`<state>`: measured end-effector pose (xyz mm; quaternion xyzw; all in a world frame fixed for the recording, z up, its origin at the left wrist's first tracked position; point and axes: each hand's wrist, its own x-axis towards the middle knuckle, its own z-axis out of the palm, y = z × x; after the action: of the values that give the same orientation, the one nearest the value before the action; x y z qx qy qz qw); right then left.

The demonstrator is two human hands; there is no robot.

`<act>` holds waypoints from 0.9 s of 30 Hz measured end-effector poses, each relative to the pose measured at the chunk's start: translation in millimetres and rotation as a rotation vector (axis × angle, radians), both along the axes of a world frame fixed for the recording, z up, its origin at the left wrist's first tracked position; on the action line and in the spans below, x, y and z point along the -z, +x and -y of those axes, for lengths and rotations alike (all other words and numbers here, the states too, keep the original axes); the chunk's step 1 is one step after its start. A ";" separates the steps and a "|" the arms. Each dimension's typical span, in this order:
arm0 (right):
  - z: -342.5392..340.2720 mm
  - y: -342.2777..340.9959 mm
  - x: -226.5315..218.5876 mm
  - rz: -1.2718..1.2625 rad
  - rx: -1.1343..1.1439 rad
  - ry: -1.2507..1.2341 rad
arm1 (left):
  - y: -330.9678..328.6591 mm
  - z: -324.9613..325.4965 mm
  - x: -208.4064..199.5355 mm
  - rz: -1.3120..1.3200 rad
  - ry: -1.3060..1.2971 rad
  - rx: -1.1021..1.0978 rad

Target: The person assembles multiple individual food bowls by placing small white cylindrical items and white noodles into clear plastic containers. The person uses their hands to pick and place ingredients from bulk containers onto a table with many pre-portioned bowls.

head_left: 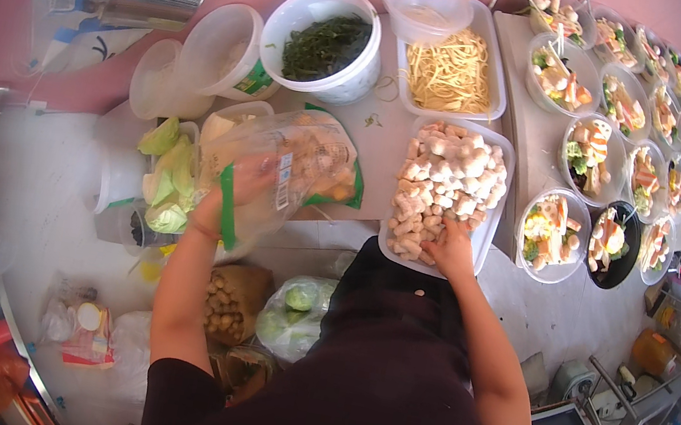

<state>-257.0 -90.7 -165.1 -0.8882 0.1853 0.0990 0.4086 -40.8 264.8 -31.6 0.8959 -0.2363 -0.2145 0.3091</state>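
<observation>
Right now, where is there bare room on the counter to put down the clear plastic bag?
Bare pale counter shows between the white tub of dark greens and the white tray of pale chunks. A thin strip runs beside the crowded clear salad bowls. The left hand holds the clear plastic bag.

On the table (375, 142), a tray of food pieces (448, 190) lies at the near edge, with a tray of noodles (451, 71) behind it and a lidded tub (425, 6) at that tray's far left corner. Left of the noodles stands a tub of greens (325, 43). A plastic bag (280, 171) is left of the near tray. Filled bowls (589, 151) line the table's right side.
</observation>
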 end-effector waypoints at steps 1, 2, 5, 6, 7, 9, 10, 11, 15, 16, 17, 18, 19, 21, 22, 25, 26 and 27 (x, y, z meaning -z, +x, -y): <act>-0.8 3.4 -4.2 -0.041 0.010 0.010 | 0.8 6.9 -8.5 -0.043 0.092 0.016; 1.0 4.8 -7.3 -0.085 0.024 0.014 | 0.8 17.0 -19.4 -0.085 0.182 0.038; 6.3 13.8 -0.1 -0.160 -0.007 0.086 | 3.9 8.1 -9.4 -0.006 0.340 0.129; 8.2 14.4 2.1 -0.183 -0.011 0.102 | 5.2 2.5 0.2 0.056 0.372 0.169; 9.8 14.9 4.8 -0.176 -0.014 0.112 | 7.9 -1.7 9.7 0.101 0.401 0.202; 13.8 13.0 12.1 -0.166 -0.013 0.130 | 8.7 3.4 15.6 0.132 0.397 0.219; 13.0 12.1 16.4 -0.136 -0.005 0.148 | 10.0 4.8 16.9 0.129 0.384 0.215; 11.1 10.2 17.6 -0.111 0.004 0.162 | 10.0 8.3 18.2 0.109 0.356 0.195; 10.2 14.0 13.4 -0.195 0.008 0.191 | 8.8 16.1 22.7 0.084 0.281 0.135; 11.1 14.4 9.1 -0.237 -0.012 0.198 | 7.5 17.5 24.1 0.077 0.265 0.126; 8.8 15.9 1.9 -0.236 0.016 0.190 | 7.5 18.2 24.3 0.077 0.257 0.116; 8.0 16.6 -3.9 -0.220 0.014 0.222 | 6.2 18.7 24.0 0.073 0.247 0.109; 7.5 17.1 -8.9 -0.204 0.011 0.253 | 5.7 20.3 24.7 0.072 0.239 0.102; 7.3 14.2 -5.5 -0.164 0.022 0.323 | 6.4 24.0 25.5 0.070 0.220 0.098; 6.7 11.9 4.8 -0.140 0.032 0.362 | 7.0 26.2 25.8 0.067 0.212 0.094; 9.0 15.4 6.7 -0.184 0.085 0.462 | 6.6 25.6 26.7 0.063 0.194 0.074; 11.9 17.7 5.3 -0.216 0.112 0.489 | 6.8 26.3 26.5 0.063 0.187 0.070; 16.0 17.1 7.9 -0.217 0.088 0.462 | 7.3 26.6 27.5 0.060 0.181 0.064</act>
<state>-240.0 -106.6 -173.1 -0.7466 0.2389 0.2157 0.5823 -33.5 238.2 -59.1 0.9181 -0.2539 -0.2176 0.2128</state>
